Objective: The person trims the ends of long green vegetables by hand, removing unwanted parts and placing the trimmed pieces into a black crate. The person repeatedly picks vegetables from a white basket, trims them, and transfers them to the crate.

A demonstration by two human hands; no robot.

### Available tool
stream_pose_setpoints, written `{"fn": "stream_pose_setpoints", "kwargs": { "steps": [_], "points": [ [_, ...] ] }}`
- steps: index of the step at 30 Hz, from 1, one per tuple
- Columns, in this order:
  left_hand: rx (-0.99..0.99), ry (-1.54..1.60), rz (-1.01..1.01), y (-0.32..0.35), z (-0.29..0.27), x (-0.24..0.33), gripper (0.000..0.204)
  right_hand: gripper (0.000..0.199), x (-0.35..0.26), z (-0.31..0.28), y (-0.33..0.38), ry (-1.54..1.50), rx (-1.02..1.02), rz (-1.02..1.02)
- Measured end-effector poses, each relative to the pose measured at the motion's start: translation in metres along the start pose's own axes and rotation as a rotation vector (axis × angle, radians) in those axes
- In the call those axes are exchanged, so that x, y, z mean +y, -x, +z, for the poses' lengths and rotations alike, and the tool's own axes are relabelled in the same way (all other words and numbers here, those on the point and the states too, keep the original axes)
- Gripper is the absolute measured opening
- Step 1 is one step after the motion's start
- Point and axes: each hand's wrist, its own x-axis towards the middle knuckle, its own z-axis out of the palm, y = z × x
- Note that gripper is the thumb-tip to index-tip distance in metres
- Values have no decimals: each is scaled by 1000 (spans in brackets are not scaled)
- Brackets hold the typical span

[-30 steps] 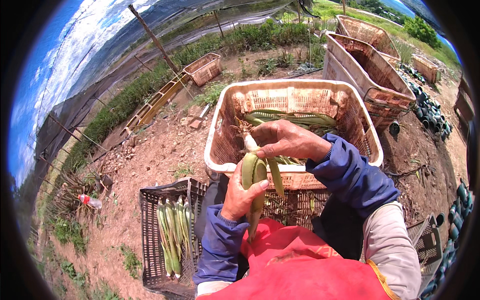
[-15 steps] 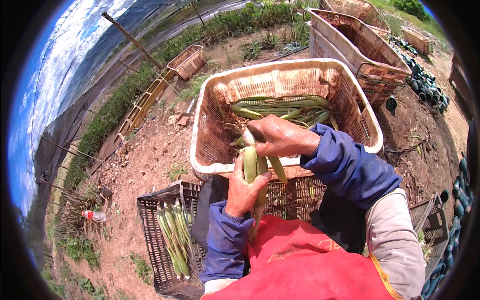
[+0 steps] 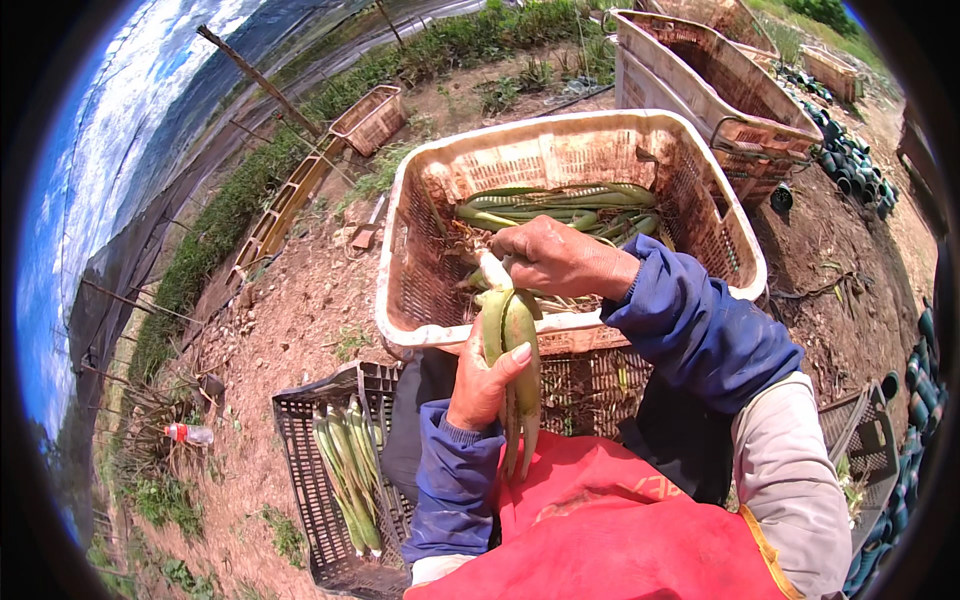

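My left hand [image 3: 484, 385] grips a green, husk-wrapped stalk [image 3: 512, 340] upright in front of my body. My right hand [image 3: 560, 262] is closed over the stalk's pale top end, just above the left hand. Both arms wear blue sleeves over a red apron. Right behind the hands stands a cream plastic crate [image 3: 420, 200] holding several more green stalks [image 3: 560, 205] on its floor. At my lower left a black slatted crate [image 3: 300, 440] holds a small row of trimmed stalks [image 3: 345, 470].
Bare reddish soil surrounds the crates. More cream crates [image 3: 720, 70] stand at the back right and one [image 3: 372, 118] at the back left. Dark pots [image 3: 850, 165] line the right side. A plastic bottle [image 3: 188, 433] lies at the left by weeds.
The view has tilted down and closer to the cream crate. My hands keep the same hold on the stalk, which sits slightly lower in the picture.
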Motion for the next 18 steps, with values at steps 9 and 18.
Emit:
{"fn": "stream_pose_setpoints", "kwargs": {
  "steps": [9, 18],
  "points": [
    [-322, 485, 59, 7, -14, -2, 73, 25, -8, -3, 4, -695, -121, 217],
    [-19, 242, 176, 3, 6, -23, 93, 20, -19, 9, 5, -467, 50, 225]
  ]
}}
